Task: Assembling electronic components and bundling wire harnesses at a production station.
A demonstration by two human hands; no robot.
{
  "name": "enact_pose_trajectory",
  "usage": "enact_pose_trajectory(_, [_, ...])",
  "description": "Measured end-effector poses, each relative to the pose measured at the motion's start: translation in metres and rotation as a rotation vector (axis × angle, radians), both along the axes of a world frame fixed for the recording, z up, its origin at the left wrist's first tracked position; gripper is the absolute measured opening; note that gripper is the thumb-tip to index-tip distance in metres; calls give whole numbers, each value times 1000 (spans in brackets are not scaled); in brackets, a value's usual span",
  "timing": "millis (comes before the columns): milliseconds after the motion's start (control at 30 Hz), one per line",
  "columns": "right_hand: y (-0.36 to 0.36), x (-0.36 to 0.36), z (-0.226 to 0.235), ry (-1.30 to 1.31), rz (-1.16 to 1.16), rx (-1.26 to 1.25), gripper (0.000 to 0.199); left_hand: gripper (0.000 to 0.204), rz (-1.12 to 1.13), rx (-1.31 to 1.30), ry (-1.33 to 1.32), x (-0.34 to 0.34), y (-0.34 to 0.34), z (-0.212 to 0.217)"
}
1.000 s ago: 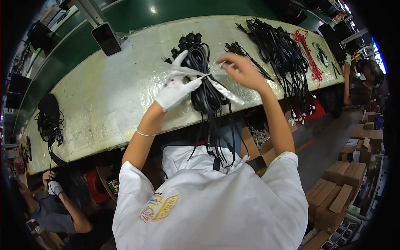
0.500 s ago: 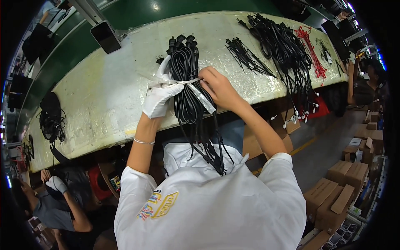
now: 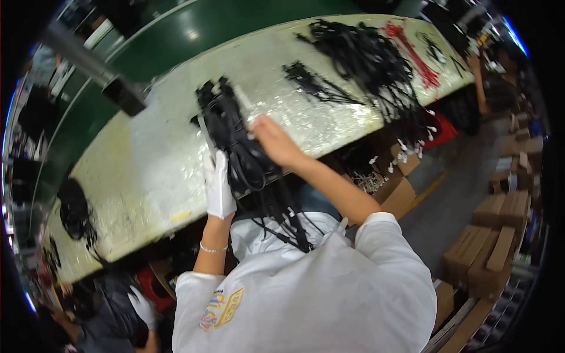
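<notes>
A thick bundle of coiled black power cords [image 3: 228, 129] lies on the worktable between my hands, plugs at the far end and thin leads hanging over the near edge toward my shirt. My left hand [image 3: 219, 185], in a white glove, is closed along the bundle's left side, gripping one end of a white strip [image 3: 205, 132] that sticks up past the fingers. On the other side, my bare right hand [image 3: 275, 140] has its fingers curled around the strip's other end, which points away from me. Blur and the cords hide the strip's middle.
The film-covered worktable [image 3: 159, 159] holds loose black cables [image 3: 315, 82], a large black cable pile [image 3: 368, 56], red cables [image 3: 412, 53] and a black coil [image 3: 73, 206] far left. A post-mounted device [image 3: 123, 96] stands behind. Co-workers sit at both sides; cardboard boxes [image 3: 479, 253] stand right.
The strip no longer crosses over the top of the bundle; its ends now stick up on both sides. My left hand has dropped nearer me, and the whole view has shifted and blurred.
</notes>
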State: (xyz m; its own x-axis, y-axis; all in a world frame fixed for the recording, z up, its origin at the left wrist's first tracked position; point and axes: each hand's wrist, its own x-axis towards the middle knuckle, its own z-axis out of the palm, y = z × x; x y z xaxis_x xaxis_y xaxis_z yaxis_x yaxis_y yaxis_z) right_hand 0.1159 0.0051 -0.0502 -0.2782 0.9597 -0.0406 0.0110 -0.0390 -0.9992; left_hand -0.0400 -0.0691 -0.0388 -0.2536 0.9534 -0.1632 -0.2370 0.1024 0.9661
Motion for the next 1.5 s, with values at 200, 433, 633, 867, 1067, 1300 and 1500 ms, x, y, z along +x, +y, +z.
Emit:
enact_pose_trajectory(200, [-2, 16, 46, 15, -59, 107, 16, 51, -27, 110, -240, 55, 10, 67])
enact_pose_trajectory(433, [56, 139, 197, -253, -296, 664, 26, 19, -276, 358, -404, 153, 98, 166])
enact_pose_trajectory(633, [164, 302, 235, -649, -234, 976, 26, 32, -184, 492, -442, 311, 182, 180])
enact_pose_trajectory(867, [225, 394, 78, -1153, -243, 649, 27, 63, -576, 572, 274, 336, 165, 71])
enact_pose_trajectory(1067, [209, 416, 131, -760, -889, 880, 26, 60, -860, 894, 752, 228, 92, 58])
enact_pose_trajectory(1300, [85, 323, 285, -476, -1118, 1293, 27, 59, -742, 836, 1363, 156, 87, 4])
enact_pose_trajectory(1500, [-61, 203, 204, -781, -723, 788, 21, 75, -892, 823, 1551, 134, 63, -4])
